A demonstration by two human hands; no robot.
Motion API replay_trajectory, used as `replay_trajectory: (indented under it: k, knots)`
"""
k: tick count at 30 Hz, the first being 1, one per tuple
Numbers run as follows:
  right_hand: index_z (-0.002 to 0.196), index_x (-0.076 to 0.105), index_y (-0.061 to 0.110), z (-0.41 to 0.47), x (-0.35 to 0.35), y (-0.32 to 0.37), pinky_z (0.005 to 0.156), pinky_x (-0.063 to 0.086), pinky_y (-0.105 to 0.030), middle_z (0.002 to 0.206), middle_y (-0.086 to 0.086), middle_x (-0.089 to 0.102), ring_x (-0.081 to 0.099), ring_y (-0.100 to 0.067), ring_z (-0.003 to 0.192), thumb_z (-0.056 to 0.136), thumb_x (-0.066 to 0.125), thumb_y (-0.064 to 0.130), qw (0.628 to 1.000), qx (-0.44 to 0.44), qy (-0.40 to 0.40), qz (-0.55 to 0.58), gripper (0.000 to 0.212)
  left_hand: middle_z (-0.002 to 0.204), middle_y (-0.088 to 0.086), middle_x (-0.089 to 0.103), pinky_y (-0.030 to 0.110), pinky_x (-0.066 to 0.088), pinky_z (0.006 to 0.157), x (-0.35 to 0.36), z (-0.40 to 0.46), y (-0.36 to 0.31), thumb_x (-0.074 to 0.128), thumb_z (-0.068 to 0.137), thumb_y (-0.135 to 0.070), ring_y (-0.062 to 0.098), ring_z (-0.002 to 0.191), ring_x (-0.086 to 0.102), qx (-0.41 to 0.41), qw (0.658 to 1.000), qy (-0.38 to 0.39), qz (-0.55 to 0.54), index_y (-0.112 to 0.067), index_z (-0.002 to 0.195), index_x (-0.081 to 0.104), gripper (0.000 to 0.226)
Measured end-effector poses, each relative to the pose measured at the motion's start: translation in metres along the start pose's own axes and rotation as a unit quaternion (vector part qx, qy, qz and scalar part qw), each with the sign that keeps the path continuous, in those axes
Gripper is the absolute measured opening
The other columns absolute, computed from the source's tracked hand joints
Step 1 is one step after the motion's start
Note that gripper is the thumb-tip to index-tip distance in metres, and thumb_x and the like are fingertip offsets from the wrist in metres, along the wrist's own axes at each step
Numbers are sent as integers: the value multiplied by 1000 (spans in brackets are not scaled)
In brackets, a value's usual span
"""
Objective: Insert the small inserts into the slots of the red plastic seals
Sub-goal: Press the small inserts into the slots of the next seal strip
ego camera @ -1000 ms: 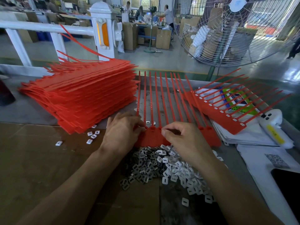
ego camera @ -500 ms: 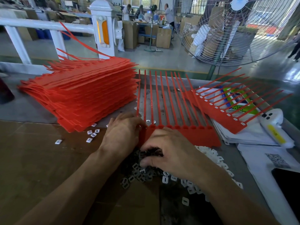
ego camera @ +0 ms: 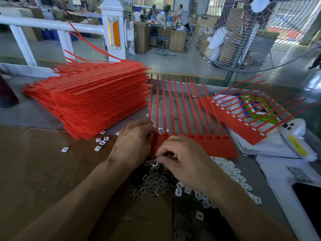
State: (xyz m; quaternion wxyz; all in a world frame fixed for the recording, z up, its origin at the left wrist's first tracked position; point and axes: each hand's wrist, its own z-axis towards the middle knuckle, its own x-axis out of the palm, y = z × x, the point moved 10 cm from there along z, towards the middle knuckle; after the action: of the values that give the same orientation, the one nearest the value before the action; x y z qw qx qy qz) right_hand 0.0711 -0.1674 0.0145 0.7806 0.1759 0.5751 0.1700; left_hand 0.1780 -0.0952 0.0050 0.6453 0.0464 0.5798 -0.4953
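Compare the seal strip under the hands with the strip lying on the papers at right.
The strip under the hands shows empty slots; the strip on the papers has white inserts in its slots. The first points straight away; the second lies angled rightward. Both are red, comb-like rows.

floor: grey glossy concrete | white railing | caged fan | cardboard boxes | daylit windows
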Motion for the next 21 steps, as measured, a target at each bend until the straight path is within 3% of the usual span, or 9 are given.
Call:
replay_trajectory:
  k: [5, 9, 13, 16, 21]
  knots:
    - [91, 70, 28, -2, -13, -17, 75, 46, -15, 89, 19, 66, 61, 1, 90, 98, 67, 27, 995, 61, -37, 71, 8, 111, -8, 61, 43, 42, 102, -6, -1, -2, 62, 95, -20, 16, 113, 53, 6, 1000, -18, -10, -30, 113, 73, 23]
    - [90, 70, 32, -5, -15, -38, 59, 45, -13, 76, 16, 67, 61, -1, 65, 99, 65, 31, 979, 130, -64, 146, 11, 106, -14, 63, 43, 46, 97, -14, 0, -12, 67, 93, -21, 11, 106, 58, 36, 997, -47, -51, -29, 105, 75, 16]
    - [90, 70, 34, -9, -24, -53, 57, 45, -7, 79, 19, 69, 63, 3, 69, 100, 64, 34, 960, 175, -110, 188, 11, 97, -16, 68, 17, 46, 84, -12, -2, -23, 71, 91, -12, 1, 94, 62, 64, 986, -39, -146, -28, 99, 75, 19]
    - [90, 70, 33, -12, -28, -63, 57, 42, -2, 83, 27, 68, 65, 8, 78, 99, 65, 35, 950, 204, -133, 195, 11, 97, -16, 70, 13, 44, 80, -7, -5, -28, 72, 91, -13, 2, 95, 63, 69, 981, -19, -181, -28, 104, 73, 19]
    - [87, 71, 31, -11, -26, -66, 50, 47, -17, 75, 15, 70, 66, -6, 70, 99, 65, 34, 952, 222, -123, 172, 14, 88, -15, 70, 9, 44, 73, 3, -8, -35, 78, 87, -20, 3, 87, 65, 72, 976, 5, -204, -30, 104, 70, 22]
